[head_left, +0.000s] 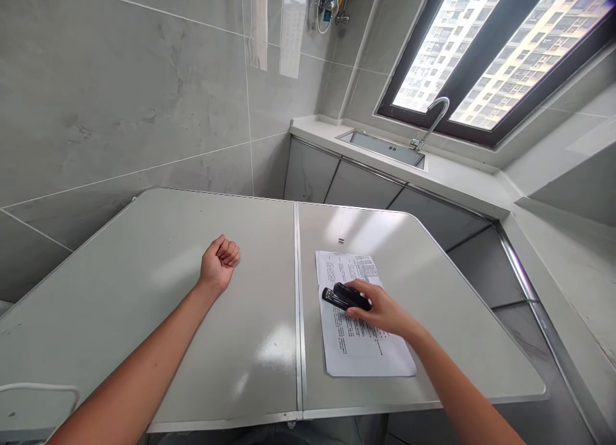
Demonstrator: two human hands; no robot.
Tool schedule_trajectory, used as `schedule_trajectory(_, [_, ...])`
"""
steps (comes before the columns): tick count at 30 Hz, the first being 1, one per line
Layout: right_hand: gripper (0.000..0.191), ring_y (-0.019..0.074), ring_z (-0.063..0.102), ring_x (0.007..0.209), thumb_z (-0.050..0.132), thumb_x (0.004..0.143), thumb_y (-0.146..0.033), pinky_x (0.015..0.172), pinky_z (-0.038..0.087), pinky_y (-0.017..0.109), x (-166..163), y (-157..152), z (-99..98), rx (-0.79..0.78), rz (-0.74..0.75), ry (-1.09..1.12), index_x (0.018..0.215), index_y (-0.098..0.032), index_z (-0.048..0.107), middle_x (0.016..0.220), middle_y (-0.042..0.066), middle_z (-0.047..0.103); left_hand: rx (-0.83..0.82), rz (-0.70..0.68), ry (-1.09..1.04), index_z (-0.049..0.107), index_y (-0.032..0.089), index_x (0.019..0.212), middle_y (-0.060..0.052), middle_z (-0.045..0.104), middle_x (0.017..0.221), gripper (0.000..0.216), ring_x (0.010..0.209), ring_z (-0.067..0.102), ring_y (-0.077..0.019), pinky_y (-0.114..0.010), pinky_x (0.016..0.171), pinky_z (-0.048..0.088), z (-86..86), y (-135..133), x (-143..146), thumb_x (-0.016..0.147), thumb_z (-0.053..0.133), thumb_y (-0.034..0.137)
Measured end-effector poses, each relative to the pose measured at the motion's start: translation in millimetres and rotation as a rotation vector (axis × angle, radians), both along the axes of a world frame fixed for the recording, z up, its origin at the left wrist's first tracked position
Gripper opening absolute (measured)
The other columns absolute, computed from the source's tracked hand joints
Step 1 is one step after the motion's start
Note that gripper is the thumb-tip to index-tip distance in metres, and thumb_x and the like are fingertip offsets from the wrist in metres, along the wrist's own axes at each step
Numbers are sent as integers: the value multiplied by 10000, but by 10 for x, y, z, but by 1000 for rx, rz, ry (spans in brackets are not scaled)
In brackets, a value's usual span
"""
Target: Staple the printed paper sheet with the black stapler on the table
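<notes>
Now the right hand point(381, 310) grips a black stapler point(350, 296) over the papers point(368, 358); left of the papers, the left hand point(219, 263) makes a fist.

My left hand point(220, 264) and right hand point(380, 306) are bare, as are my slim forearms point(166, 336), the left bearing a tiny spot point(156, 365).

Stapler point(353, 296): smooth, glossy, black, plastic-looking
Papers point(356, 358): thin, matt printed sheets
Tabletop point(226, 355): smooth, glossy, light-reflecting
Seam point(299, 317), 12 to 6 o'clock: silvery metal strips
Wall tiles point(144, 99), 10 o'clock: polished, marble-veined, glossy
Faucet point(436, 124), 2 o'clock: shiny, chrome-like metal
</notes>
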State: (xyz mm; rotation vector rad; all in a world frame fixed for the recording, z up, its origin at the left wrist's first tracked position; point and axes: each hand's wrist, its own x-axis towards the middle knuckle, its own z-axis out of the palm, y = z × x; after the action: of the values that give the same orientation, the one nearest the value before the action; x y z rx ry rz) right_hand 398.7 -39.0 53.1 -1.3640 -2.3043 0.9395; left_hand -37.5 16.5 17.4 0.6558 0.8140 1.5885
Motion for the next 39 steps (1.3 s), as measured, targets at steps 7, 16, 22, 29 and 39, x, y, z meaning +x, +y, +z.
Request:
schedule_trajectory(7, [554,205,625,706,459,948,-670,677,487,326,668,1003,-136,237,-589,24,710,-204,641,730,65,694,0,42,-28,178,197,587,52,164,551,579,464,233,-96,-264,444,245,45,4,-35,894,653,322])
schedule_trajectory(16, [356,187,475,658,535,839,-522,616,312,318,824,1323,-669,383,-676,-193,637,-229,550,711,50,643,0,41,-5,178,195,588,50,154,553,570,466,234,-94,-261,444,247,20,14,-15,906,635,316])
schedule_trajectory(22, [370,191,494,656,518,867,-527,635,343,322,906,1350,-688,385,-648,-210,654,-229,560,672,50,632,-12,53,13,159,197,583,50,141,540,572,455,219,-94,-263,432,236,25,24,-17,889,631,302])
schedule_trajectory(29, [362,182,498,657,522,876,-513,634,341,321,908,1338,-699,390,-640,-211,658,-226,554,697,39,641,-16,50,23,167,199,586,49,157,541,563,455,228,-94,-262,433,242,39,20,-13,888,631,300])
schedule_trajectory(39, [378,188,500,639,516,895,-504,639,369,334,868,1309,-656,427,-602,-200,638,-227,541,698,51,640,-21,46,11,169,197,586,50,154,541,563,455,239,-92,-267,437,234,37,28,-13,890,635,288])
